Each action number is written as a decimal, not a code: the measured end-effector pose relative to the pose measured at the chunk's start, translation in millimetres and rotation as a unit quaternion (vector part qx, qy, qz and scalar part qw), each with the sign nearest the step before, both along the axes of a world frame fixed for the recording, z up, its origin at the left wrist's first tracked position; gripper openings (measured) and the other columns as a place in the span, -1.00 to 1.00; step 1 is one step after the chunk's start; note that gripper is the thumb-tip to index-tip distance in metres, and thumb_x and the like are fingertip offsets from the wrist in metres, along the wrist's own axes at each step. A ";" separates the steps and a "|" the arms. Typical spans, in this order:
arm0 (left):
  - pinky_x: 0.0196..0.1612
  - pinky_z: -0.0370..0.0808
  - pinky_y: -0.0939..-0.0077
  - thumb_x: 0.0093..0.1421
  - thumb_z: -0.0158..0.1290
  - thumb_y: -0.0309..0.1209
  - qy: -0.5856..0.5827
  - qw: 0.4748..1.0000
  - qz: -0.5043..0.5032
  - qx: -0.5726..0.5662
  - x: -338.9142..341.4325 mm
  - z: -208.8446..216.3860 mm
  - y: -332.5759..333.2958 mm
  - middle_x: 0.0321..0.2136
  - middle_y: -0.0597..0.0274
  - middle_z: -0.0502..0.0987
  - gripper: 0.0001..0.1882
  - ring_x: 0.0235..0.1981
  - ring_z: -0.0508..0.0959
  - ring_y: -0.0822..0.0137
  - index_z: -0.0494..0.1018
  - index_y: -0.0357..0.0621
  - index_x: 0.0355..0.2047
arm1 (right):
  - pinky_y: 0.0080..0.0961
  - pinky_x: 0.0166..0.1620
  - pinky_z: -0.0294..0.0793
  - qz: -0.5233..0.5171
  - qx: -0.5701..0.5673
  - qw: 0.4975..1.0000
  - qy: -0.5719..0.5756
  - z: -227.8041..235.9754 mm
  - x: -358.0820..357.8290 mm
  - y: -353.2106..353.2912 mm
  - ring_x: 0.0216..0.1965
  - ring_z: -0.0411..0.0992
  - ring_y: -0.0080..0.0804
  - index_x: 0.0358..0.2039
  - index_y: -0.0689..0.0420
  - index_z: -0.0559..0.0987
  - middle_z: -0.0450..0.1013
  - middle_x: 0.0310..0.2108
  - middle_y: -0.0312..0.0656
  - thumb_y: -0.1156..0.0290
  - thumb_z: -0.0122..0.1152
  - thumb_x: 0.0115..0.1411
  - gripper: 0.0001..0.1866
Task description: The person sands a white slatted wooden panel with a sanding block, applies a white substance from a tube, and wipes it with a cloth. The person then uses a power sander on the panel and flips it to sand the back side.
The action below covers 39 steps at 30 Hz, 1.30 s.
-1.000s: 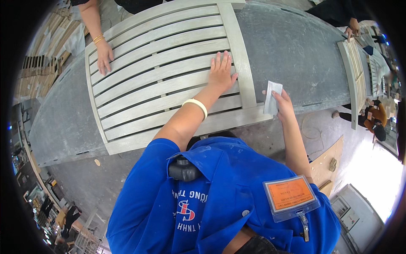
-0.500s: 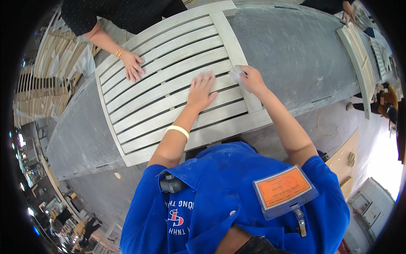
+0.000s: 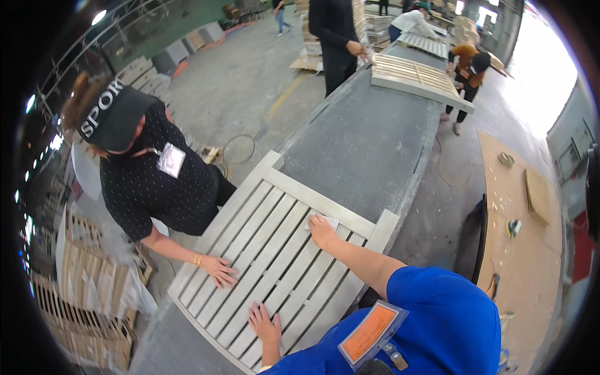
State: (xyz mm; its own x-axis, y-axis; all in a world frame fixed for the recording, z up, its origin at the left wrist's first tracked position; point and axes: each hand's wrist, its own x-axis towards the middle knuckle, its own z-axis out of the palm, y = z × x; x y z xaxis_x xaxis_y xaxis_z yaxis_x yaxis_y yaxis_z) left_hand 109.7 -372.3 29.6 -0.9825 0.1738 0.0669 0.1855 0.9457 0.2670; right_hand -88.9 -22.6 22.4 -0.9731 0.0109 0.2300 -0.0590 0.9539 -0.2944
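Observation:
A pale, whitewashed slatted wooden panel (image 3: pixel 269 250), with a wide rail at its far end, lies flat under my hands. My left hand (image 3: pixel 265 323) is spread flat on the slats near the panel's close end, holding nothing. Beside the wide rail, my right hand (image 3: pixel 321 231) presses a thin whitish sheet (image 3: pixel 333 222) onto the slats with its fingers over it. Whether the sheet is sandpaper or cloth, I cannot tell. Across the panel, a co-worker's hand (image 3: pixel 220 271) with a gold bracelet rests open on the slats.
The panel lies on a long grey table (image 3: pixel 369 137). A second slatted panel (image 3: pixel 415 78) is at its far end, with people on both sides. Slatted wooden pieces (image 3: pixel 87 294) are stacked at the left. A brown board (image 3: pixel 512 250) with small tools stands at the right.
My view has swung up and toward the table's far end. My right hand has moved from the wide rail onto the slats with the sheet. My left hand stays flat on the panel.

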 end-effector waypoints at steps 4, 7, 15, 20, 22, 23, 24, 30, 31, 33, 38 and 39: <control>0.31 -0.09 -0.14 0.23 -0.04 -0.09 -0.069 0.983 0.134 -0.107 42.7 -4.7 -58.3 0.35 -0.10 -0.02 -0.28 0.34 -0.02 -0.22 0.08 -0.12 0.32 | -0.13 0.00 0.41 0.150 -0.102 0.964 -0.193 29.5 71.1 -13.0 -0.05 0.42 0.00 0.04 0.16 0.43 0.42 -0.06 0.01 0.51 -0.08 0.19 -0.62; 0.31 -0.11 -0.17 0.19 0.01 -0.08 -0.041 0.981 0.177 -0.061 50.6 -6.8 -72.9 0.37 -0.06 -0.06 -0.22 0.36 -0.09 -0.20 0.04 -0.10 0.34 | -0.16 0.00 0.43 0.053 -0.136 0.976 -0.161 47.1 163.7 24.2 -0.06 0.44 -0.01 0.05 0.06 0.46 0.48 -0.10 0.00 0.32 -0.18 0.31 -0.64; 0.27 -0.03 -0.22 0.22 -0.03 -0.01 -0.057 0.977 0.182 -0.096 47.1 -9.9 -76.4 0.37 -0.03 -0.05 -0.23 0.36 -0.06 -0.17 0.03 0.00 0.36 | -0.17 -0.12 0.48 -0.271 -0.105 0.819 -0.494 -70.1 369.6 264.8 -0.18 0.54 -0.04 -0.26 0.14 0.65 0.55 -0.22 0.06 0.27 0.13 0.05 -0.70; 0.28 -0.04 -0.21 0.23 -0.03 -0.05 0.002 0.984 0.168 -0.054 52.2 -17.4 -80.3 0.37 -0.02 -0.04 -0.26 0.35 -0.05 -0.19 0.06 -0.01 0.34 | -0.18 -0.03 0.46 -0.060 0.053 0.714 -0.696 -123.9 405.6 286.3 -0.13 0.53 -0.06 -0.25 0.13 0.68 0.56 -0.16 0.00 0.13 0.33 -0.04 -0.60; 0.28 -0.04 -0.21 0.22 -0.02 -0.05 -0.017 0.980 0.186 -0.068 52.5 -19.1 -80.0 0.37 -0.01 -0.04 -0.26 0.35 -0.05 -0.19 0.07 -0.01 0.34 | -0.18 -0.01 0.46 -0.018 0.073 0.750 -0.658 -127.2 385.5 247.7 -0.12 0.52 -0.03 -0.25 0.15 0.67 0.56 -0.17 0.01 0.13 0.35 -0.04 -0.59; 0.28 -0.04 -0.22 0.22 -0.02 -0.05 0.004 0.982 0.181 -0.056 52.0 -19.5 -79.0 0.37 -0.01 -0.03 -0.26 0.35 -0.05 -0.20 0.07 0.00 0.34 | -0.17 -0.03 0.46 0.047 0.080 0.762 -0.641 -124.7 366.9 230.9 -0.12 0.52 -0.02 -0.27 0.16 0.68 0.56 -0.18 0.01 0.15 0.33 -0.03 -0.61; 0.28 -0.04 -0.22 0.22 -0.02 -0.05 -0.001 0.982 0.182 -0.058 52.0 -19.1 -78.9 0.36 -0.01 -0.02 -0.27 0.35 -0.04 -0.20 0.07 0.00 0.34 | -0.17 -0.04 0.47 0.067 0.101 0.785 -0.608 -122.5 352.6 211.5 -0.13 0.52 -0.02 -0.29 0.17 0.68 0.56 -0.19 0.01 0.16 0.31 -0.04 -0.63; 0.29 -0.04 -0.21 0.24 -0.05 -0.04 -0.009 0.981 0.184 -0.056 52.9 -11.5 -76.3 0.36 -0.01 -0.02 -0.29 0.35 -0.04 -0.19 0.07 0.00 0.34 | -0.22 -0.12 0.50 0.038 0.080 0.858 -0.506 -93.3 306.3 153.7 -0.22 0.55 -0.07 -0.27 0.09 0.67 0.58 -0.31 -0.02 0.14 0.30 -0.09 -0.61; 0.29 -0.04 -0.21 0.25 -0.06 -0.03 -0.021 0.981 0.186 -0.058 53.4 -10.8 -76.4 0.36 -0.02 -0.02 -0.29 0.35 -0.04 -0.19 0.08 0.00 0.34 | -0.22 -0.12 0.50 0.033 0.070 0.863 -0.500 -89.9 307.9 150.8 -0.23 0.55 -0.06 -0.26 0.09 0.67 0.58 -0.32 -0.03 0.13 0.32 -0.09 -0.60; 0.29 -0.04 -0.20 0.25 -0.07 -0.03 -0.015 0.981 0.184 -0.059 53.4 -10.2 -76.1 0.36 -0.02 -0.01 -0.29 0.35 -0.04 -0.19 0.08 -0.01 0.33 | -0.22 -0.12 0.50 0.053 0.076 0.850 -0.519 -84.6 315.9 149.2 -0.24 0.55 -0.05 -0.24 0.09 0.67 0.59 -0.33 -0.04 0.12 0.37 -0.10 -0.58; 0.28 -0.04 -0.21 0.25 -0.07 -0.02 -0.011 0.981 0.183 -0.056 54.1 -12.9 -77.9 0.35 -0.02 0.00 -0.30 0.35 -0.04 -0.19 0.10 -0.02 0.33 | -0.23 -0.12 0.49 0.017 0.027 0.802 -0.597 -77.8 348.6 157.0 -0.21 0.54 -0.13 -0.19 0.09 0.65 0.59 -0.29 -0.07 0.08 0.43 -0.13 -0.50; 0.28 -0.04 -0.21 0.25 -0.07 -0.02 -0.011 0.981 0.185 -0.060 54.1 -13.6 -78.1 0.35 -0.02 0.00 -0.30 0.35 -0.04 -0.19 0.09 -0.02 0.33 | -0.23 -0.12 0.49 0.008 0.018 0.789 -0.614 -75.1 354.5 160.4 -0.21 0.54 -0.15 -0.18 0.09 0.65 0.59 -0.28 -0.07 0.08 0.44 -0.13 -0.49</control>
